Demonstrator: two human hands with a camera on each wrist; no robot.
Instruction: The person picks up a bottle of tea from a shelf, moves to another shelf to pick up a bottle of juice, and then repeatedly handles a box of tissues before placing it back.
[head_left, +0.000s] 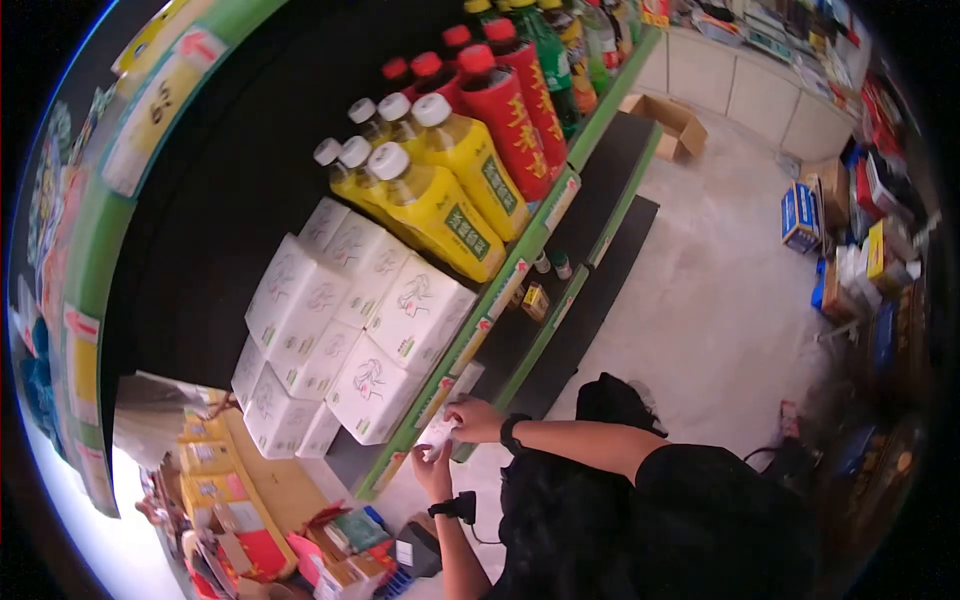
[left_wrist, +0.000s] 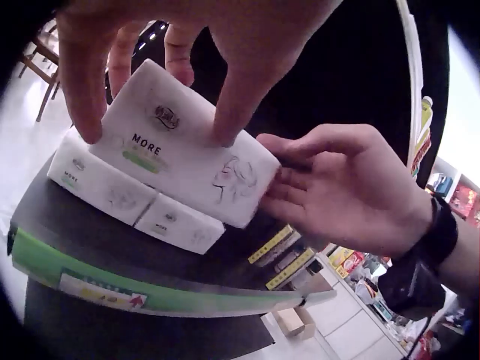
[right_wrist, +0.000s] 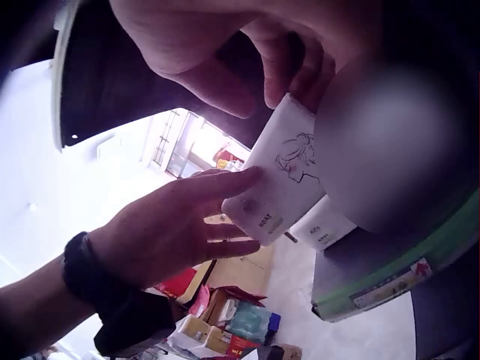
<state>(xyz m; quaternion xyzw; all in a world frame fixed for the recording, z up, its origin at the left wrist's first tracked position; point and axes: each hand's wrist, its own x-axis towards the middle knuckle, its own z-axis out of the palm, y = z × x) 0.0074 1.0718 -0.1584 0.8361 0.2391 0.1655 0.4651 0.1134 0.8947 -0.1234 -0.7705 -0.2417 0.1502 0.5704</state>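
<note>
My left hand (left_wrist: pixel 187 45) grips a white tissue pack (left_wrist: pixel 180 142) from above, thumb on one side and fingers on the other. The pack carries a line-drawn head and the word MORE. At its other end my right hand (left_wrist: pixel 352 187) holds the corner between thumb and fingers. Below it, two similar tissue packs (left_wrist: pixel 105 187) lie side by side on a dark lower shelf (left_wrist: pixel 52 210). In the head view, the left hand (head_left: pixel 433 472) and right hand (head_left: pixel 477 419) are close together beside the green shelf edge, with the pack between them.
On the shelf above stand stacked tissue packs (head_left: pixel 375 385), yellow bottles (head_left: pixel 445 225) and red bottles (head_left: pixel 515 100). The green shelf edge (head_left: pixel 480 335) runs close by the hands. Boxes (head_left: pixel 350 575) crowd the floor at lower left. A blurred grey patch (right_wrist: pixel 397 150) covers part of the right wrist view.
</note>
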